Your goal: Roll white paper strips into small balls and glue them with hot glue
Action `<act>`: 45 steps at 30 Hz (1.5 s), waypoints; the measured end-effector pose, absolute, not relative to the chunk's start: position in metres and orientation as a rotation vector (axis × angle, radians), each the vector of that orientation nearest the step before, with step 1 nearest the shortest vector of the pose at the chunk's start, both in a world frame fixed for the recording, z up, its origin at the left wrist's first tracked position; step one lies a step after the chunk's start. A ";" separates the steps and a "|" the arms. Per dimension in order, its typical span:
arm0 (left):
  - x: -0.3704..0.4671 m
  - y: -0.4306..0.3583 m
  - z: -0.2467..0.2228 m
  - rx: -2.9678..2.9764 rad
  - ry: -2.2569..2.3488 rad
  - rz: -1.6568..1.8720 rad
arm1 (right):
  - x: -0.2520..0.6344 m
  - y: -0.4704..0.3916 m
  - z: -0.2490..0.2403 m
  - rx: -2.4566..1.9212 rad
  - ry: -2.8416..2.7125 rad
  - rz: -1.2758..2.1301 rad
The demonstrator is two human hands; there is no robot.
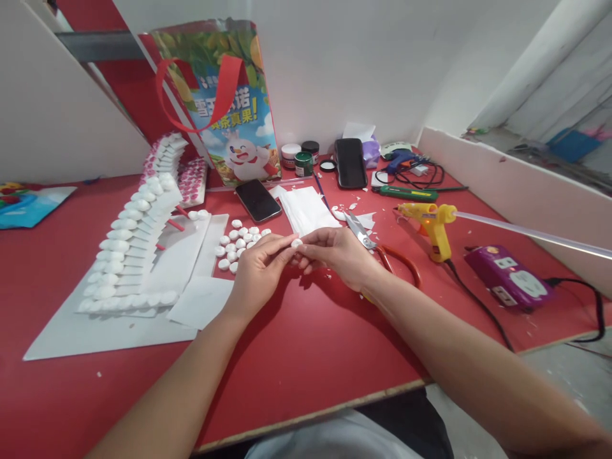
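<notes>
Over the middle of the red table, my left hand and my right hand meet, fingertips pinched on one small round white piece. Several similar white pieces lie just left of and behind my left hand. A stack of white sheets is behind my fingers. Scissors with orange handles lie partly behind my right hand and wrist. Farther left, a curved white structure edged with rows of white rounded pieces rests on white sheets.
A bright bag stands at the back beside paint jars. A black phone lies before it. On the right are a yellow glue gun, a purple power box and cables. The table's front edge is near my body.
</notes>
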State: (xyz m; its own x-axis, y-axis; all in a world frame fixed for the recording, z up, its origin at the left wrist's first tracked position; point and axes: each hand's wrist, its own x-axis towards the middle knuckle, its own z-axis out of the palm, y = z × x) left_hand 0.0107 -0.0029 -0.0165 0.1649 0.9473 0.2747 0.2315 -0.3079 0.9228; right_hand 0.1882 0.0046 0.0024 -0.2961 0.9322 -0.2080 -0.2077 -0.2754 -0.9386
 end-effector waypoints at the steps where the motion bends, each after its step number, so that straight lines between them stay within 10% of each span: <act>1: 0.011 -0.003 -0.016 1.709 1.132 1.185 | 0.188 0.005 0.002 -1.067 -1.089 1.691; 45: 0.011 -0.004 -0.015 1.802 1.107 1.167 | 0.188 0.006 0.011 -1.231 -1.008 1.743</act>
